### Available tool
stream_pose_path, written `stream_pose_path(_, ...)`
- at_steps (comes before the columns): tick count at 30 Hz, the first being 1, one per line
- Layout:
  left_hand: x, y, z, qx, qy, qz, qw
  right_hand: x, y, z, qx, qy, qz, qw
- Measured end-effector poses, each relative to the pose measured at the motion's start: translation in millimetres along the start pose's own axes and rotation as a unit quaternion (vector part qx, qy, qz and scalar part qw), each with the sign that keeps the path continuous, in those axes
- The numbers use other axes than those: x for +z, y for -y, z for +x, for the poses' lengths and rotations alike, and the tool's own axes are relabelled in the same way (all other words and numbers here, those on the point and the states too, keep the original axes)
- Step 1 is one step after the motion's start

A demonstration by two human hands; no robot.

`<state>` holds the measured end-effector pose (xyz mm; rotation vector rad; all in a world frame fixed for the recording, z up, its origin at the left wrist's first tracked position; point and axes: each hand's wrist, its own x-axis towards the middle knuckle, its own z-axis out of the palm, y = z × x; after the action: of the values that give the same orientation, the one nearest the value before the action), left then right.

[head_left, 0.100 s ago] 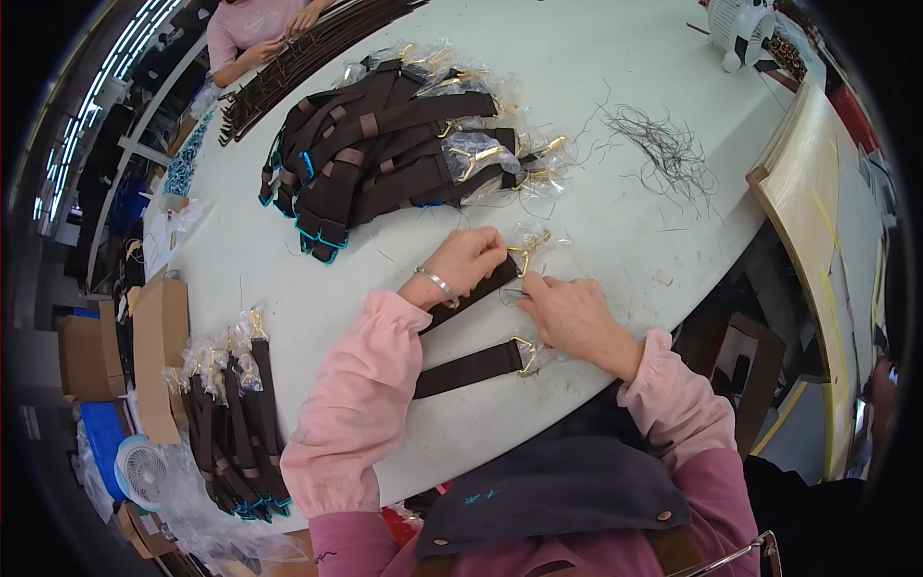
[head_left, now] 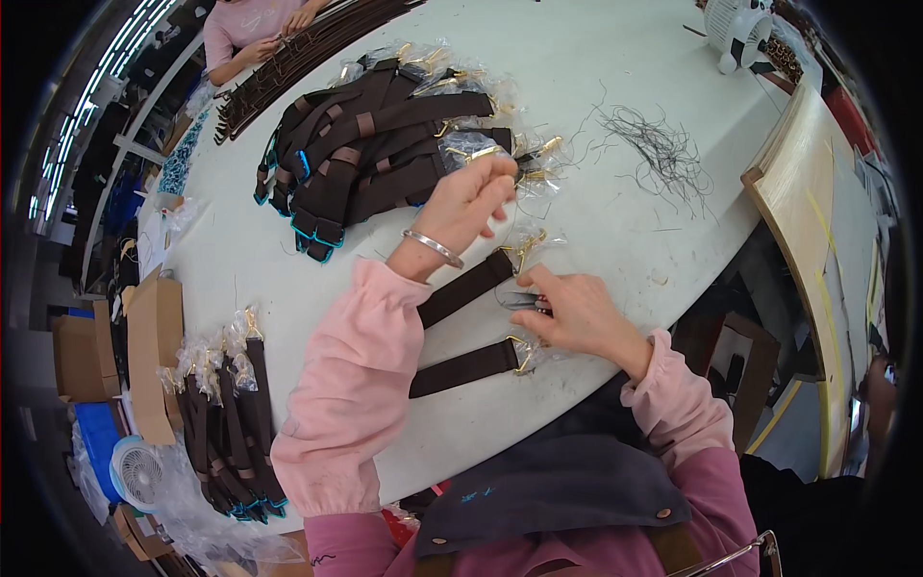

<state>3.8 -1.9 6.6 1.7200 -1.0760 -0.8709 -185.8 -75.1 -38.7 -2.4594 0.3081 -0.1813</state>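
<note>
My left hand (head_left: 469, 204) is raised above the table by the large pile of straps, its fingers loosely bent and apart; no object shows in it. My right hand (head_left: 579, 313) is closed round small metal thread snips (head_left: 521, 301), the blades pointing left. Just beyond the snips lies the gold clasp (head_left: 525, 250) of a dark brown strap (head_left: 468, 288), with clear plastic wrap about it. Nearer me is a second brown strap (head_left: 463, 369), whose gold clasp (head_left: 524, 356) is also wrapped. My left sleeve hides the left ends of both straps.
Brown straps with turquoise edges (head_left: 356, 154) are heaped at the far middle; more straps (head_left: 231, 423) hang at the left edge. Loose dark threads (head_left: 661, 149) lie far right, near a white fan (head_left: 735, 31). A co-worker's hands (head_left: 279, 34) are at the far left.
My left hand has let go at the strap's clasp end and moved up and away toward the pile. My right hand has shifted slightly, baring the snips.
</note>
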Motion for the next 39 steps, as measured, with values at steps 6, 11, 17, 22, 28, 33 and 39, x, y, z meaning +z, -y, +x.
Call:
stream_pose_path(6,10,10,-41,0.072,0.050,0.403,0.911,-24,-32,24,0.039,-0.057,-0.074,0.995)
stream_pose_path(11,30,42,-62,0.146,0.007,0.474,0.869,-5,-49,37,-0.026,-0.099,-0.094,0.990)
stream_pose_path(17,15,49,-62,0.056,0.053,0.355,0.932,-12,-44,37,-0.016,-0.098,-0.067,0.993)
stream_pose_path(22,-2,39,-50,-0.175,0.071,0.007,0.982,-29,-32,32,-0.008,-0.085,-0.060,0.995)
stream_pose_path(28,12,72,-51,0.015,-0.022,0.230,0.973,-6,-40,31,-0.081,-0.125,-0.005,0.989)
stream_pose_path(33,14,64,-73,-0.026,-0.018,0.297,0.954,-14,-31,34,-0.048,-0.082,0.037,0.995)
stream_pose_path(39,40,57,-82,0.167,-0.038,0.571,0.803,2,-44,37,-0.025,-0.104,0.001,0.994)
